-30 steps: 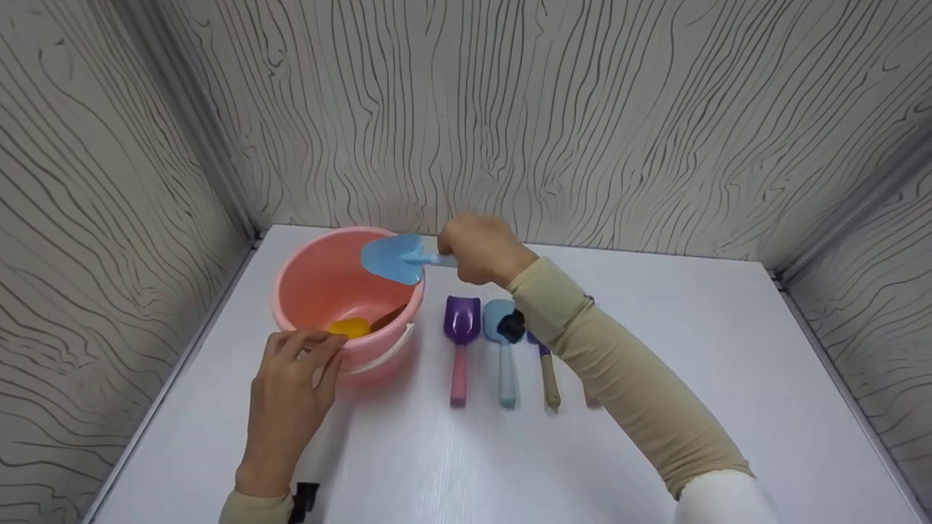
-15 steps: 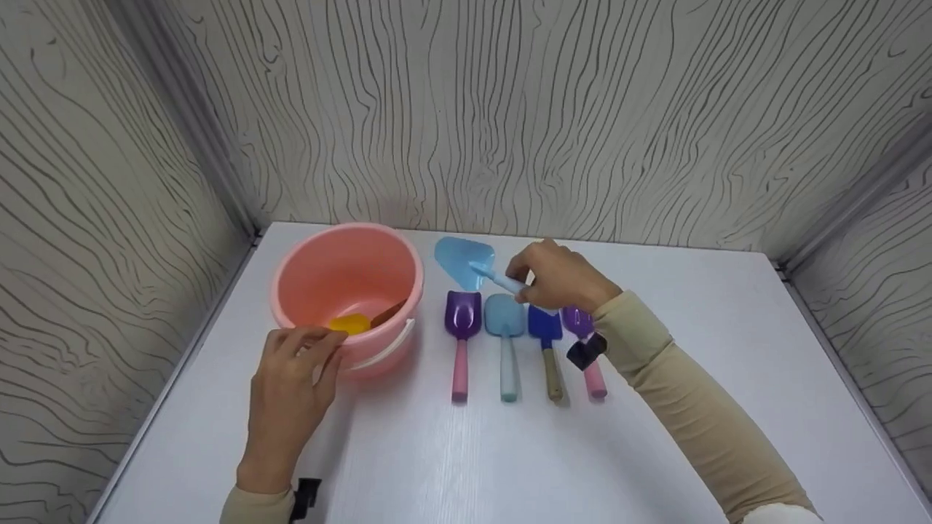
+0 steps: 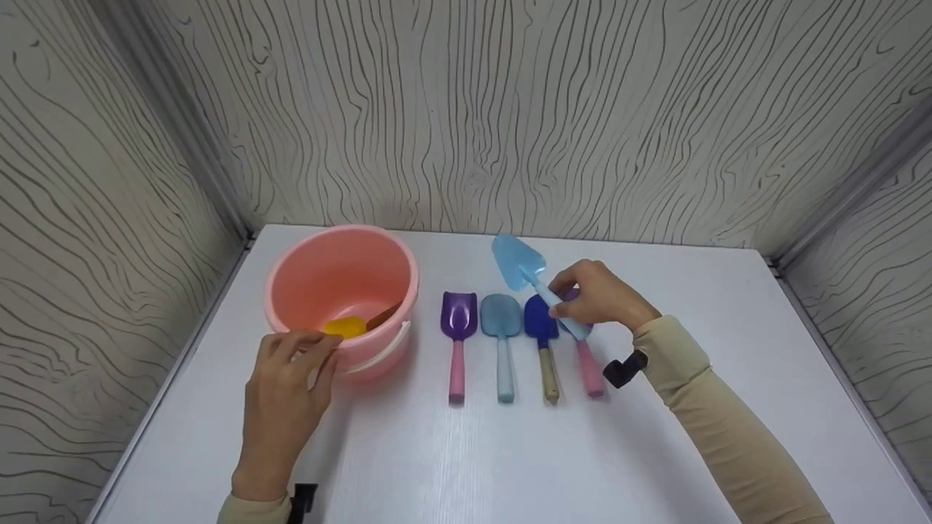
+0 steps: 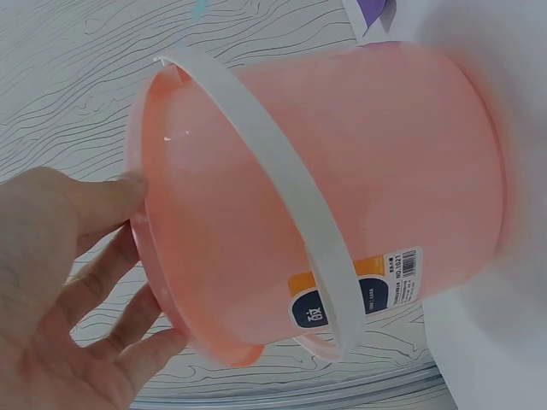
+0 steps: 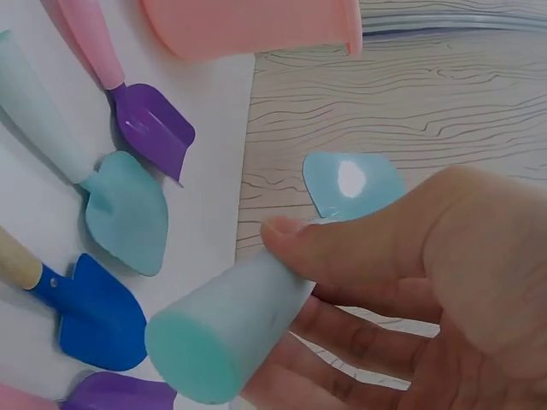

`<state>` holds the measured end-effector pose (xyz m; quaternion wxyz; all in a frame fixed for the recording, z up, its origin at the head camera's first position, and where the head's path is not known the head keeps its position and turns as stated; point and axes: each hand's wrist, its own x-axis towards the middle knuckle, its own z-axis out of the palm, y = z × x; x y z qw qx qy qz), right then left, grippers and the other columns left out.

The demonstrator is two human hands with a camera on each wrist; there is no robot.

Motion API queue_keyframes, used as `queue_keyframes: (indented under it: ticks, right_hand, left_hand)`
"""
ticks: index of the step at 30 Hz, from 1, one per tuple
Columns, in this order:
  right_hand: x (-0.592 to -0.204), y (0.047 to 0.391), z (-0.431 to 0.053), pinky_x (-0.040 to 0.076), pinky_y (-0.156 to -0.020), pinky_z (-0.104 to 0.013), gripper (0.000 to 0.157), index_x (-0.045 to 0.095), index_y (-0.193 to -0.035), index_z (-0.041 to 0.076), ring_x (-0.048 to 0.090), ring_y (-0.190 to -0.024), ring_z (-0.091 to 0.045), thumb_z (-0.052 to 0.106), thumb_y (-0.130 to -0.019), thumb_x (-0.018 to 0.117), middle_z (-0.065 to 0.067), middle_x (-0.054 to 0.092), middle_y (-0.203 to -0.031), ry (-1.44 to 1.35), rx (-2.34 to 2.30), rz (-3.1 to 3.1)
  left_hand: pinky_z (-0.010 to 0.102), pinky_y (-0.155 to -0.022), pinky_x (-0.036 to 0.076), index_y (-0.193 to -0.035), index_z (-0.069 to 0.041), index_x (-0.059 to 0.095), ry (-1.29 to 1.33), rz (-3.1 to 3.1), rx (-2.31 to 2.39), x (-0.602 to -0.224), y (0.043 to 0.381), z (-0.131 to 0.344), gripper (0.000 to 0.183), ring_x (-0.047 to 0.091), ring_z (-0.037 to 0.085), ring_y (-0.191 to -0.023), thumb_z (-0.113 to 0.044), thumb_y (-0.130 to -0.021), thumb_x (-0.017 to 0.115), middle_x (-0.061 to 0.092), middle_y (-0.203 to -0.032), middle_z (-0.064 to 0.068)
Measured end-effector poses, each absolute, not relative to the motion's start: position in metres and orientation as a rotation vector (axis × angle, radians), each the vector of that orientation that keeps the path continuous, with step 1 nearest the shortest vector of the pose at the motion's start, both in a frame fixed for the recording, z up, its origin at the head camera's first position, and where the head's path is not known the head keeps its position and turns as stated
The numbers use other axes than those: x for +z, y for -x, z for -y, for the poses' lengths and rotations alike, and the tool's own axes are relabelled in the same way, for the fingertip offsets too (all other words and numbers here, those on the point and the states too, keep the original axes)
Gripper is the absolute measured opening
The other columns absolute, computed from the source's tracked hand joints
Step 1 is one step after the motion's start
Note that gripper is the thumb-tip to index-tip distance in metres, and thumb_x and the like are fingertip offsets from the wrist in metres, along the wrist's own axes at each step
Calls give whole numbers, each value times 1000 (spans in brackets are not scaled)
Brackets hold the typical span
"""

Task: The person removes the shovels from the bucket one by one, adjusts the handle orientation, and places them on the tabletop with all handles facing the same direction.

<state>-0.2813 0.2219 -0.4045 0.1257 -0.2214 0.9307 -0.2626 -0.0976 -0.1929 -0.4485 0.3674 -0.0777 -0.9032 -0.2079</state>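
Note:
My right hand (image 3: 601,295) grips the handle of a light blue toy shovel (image 3: 518,260), held above the row on the table with its blade pointing to the back left. In the right wrist view, thumb and fingers wrap the pale handle (image 5: 248,312). At the left, fingers and thumb of my left hand (image 3: 284,404) pinch the near rim of a pink bucket (image 3: 349,266). The bucket stands upright, its white handle (image 4: 273,162) hanging down the side. Inside it lie a yellow piece (image 3: 344,327) and a brown piece (image 3: 382,316), both partly hidden by the rim.
Right of the bucket, several toy shovels lie in a row: purple with pink handle (image 3: 459,316), pale blue (image 3: 501,316), blue with tan handle (image 3: 541,316), and purple with pink handle (image 3: 591,371) partly under my right hand. Patterned walls (image 3: 466,116) enclose the white table (image 3: 451,466).
My right hand has carried the light blue shovel rightward from over the bucket's rim to above the right end of the row. The left hand stays at the bucket rim.

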Motion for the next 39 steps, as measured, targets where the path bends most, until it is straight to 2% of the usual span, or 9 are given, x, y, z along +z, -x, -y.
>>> queue_keyframes:
  ticks: [2,7,13,26,33,39]
  right_hand:
    - [-411,280,-231,66,-75,-40,34,78,-119,-2,73,-97,-28,13,-90,84,-15,77,-106,570,-803,-2695]
    - [-425,274,-253,68,-74,-40,39,74,-124,-5,68,-89,-22,17,-92,83,-17,71,-110,361,-937,-2618]
    - [-445,264,-280,68,-79,-43,48,68,-132,-8,70,-98,-25,19,-94,81,-22,69,-120,192,-1071,-2567]
    - [-474,246,-325,68,-82,-41,62,58,-141,-14,71,-100,-24,23,-95,80,-26,68,-125,-36,-1096,-2548]
    - [-484,242,-338,67,-85,-42,64,57,-141,-14,69,-101,-27,24,-96,80,-26,67,-126,-125,-1094,-2533]
    - [-490,242,-345,67,-85,-42,62,57,-140,-15,69,-103,-28,25,-98,78,-26,68,-125,-146,-1083,-2536]
  left_hand:
    - [48,-73,67,-107,-6,84,195,2323,-537,-449,98,193,31,62,32,-100,-1,-79,94,72,-106,12]
    - [48,-74,67,-108,-7,84,185,2328,-543,-449,97,192,31,62,32,-101,-2,-79,94,72,-106,12]
    - [49,-74,67,-108,-8,84,188,2330,-548,-449,97,192,32,62,32,-102,-1,-79,94,71,-106,11]
    - [46,-69,66,-108,-9,84,193,2331,-556,-450,97,193,29,62,30,-101,-2,-81,92,72,-107,10]
    - [48,-74,67,-110,-8,84,170,2348,-555,-449,95,192,32,61,31,-102,-2,-80,93,73,-107,10]
    - [48,-73,67,-111,-8,84,175,2346,-555,-448,97,192,33,61,30,-102,-3,-80,93,73,-107,10]
